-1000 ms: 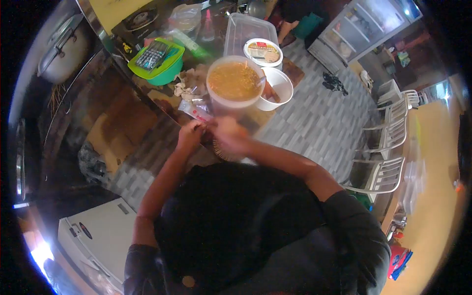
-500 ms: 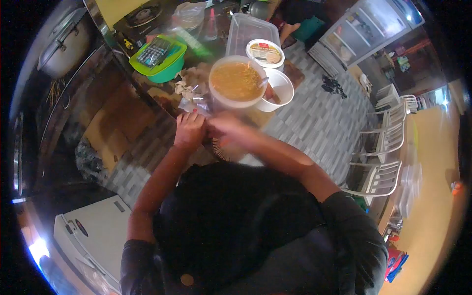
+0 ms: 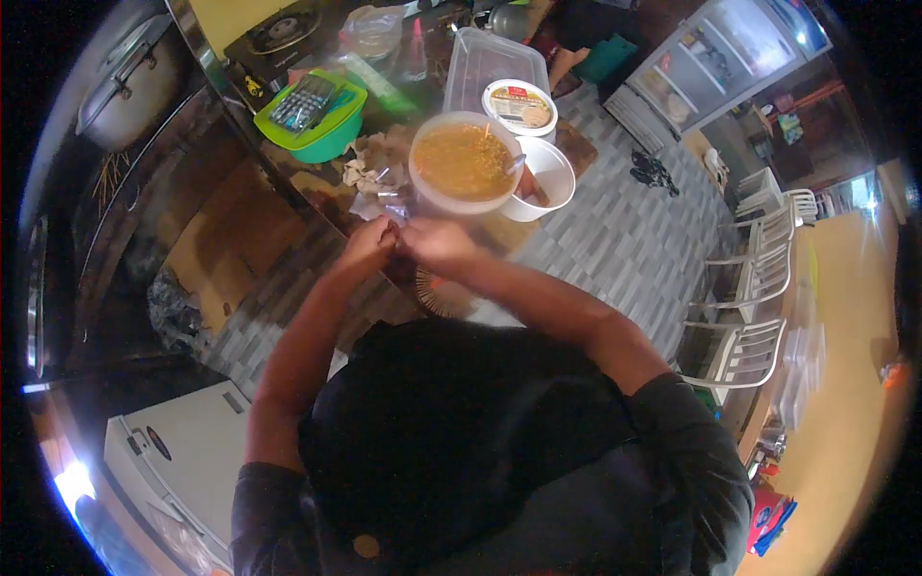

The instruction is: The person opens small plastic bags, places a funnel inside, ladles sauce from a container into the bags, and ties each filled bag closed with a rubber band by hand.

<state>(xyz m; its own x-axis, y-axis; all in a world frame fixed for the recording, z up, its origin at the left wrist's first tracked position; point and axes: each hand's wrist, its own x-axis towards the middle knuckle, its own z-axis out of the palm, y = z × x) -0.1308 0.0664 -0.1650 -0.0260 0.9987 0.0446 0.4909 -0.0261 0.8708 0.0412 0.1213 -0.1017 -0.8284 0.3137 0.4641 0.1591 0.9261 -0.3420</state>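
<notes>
My left hand (image 3: pixel 370 244) and my right hand (image 3: pixel 437 244) meet at the near table edge, fingers bent and pressed together. Whatever they pinch between them is too small and hidden to name. Just beyond my right hand stands a tub of orange-brown soupy mixture (image 3: pixel 459 163) with a utensil leaning at its right rim. Crumpled pale wrappers and clear plastic (image 3: pixel 370 182) lie beyond my left hand. Beside the tub is a white bucket (image 3: pixel 557 178) with something brown inside. Behind it sits a lidded round ice cream tub (image 3: pixel 520 106).
A teal basin with a green rim (image 3: pixel 331 142) holds small packed items at the left. A clear plastic container (image 3: pixel 495 65) stands at the back. A stove burner (image 3: pixel 283 34) is at far left; white chairs (image 3: pixel 744 350) line the right. Another person's arm (image 3: pixel 569 65) shows behind.
My right hand has come out of its motion blur and drawn in close to the left. My left hand has turned, its fingers now bent toward the right hand.
</notes>
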